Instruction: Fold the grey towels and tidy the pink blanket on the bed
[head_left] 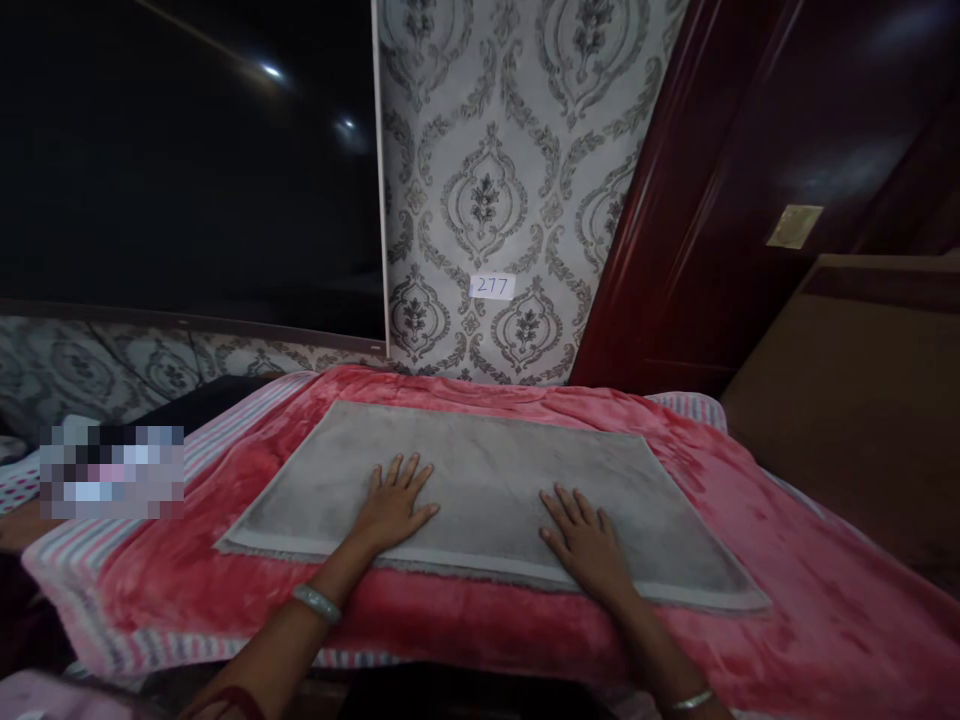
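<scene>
A grey towel point(480, 470) lies spread flat, its long near edge showing a pale band and a short fringe. My left hand point(394, 505) rests palm down on its left half, fingers spread. On the right half, my right hand point(585, 540) also lies flat with the fingers apart. Neither hand grips anything. Beneath the towel is a red plush blanket point(795, 540), which reaches past the towel on all sides.
A striped cloth point(90, 560) shows under the blanket at the left. A large dark television point(187, 170) stands behind at left. Patterned wallpaper bears a paper label point(492, 286) reading 277. A dark red door point(720, 180) and a brown box-like panel point(855, 400) stand at right.
</scene>
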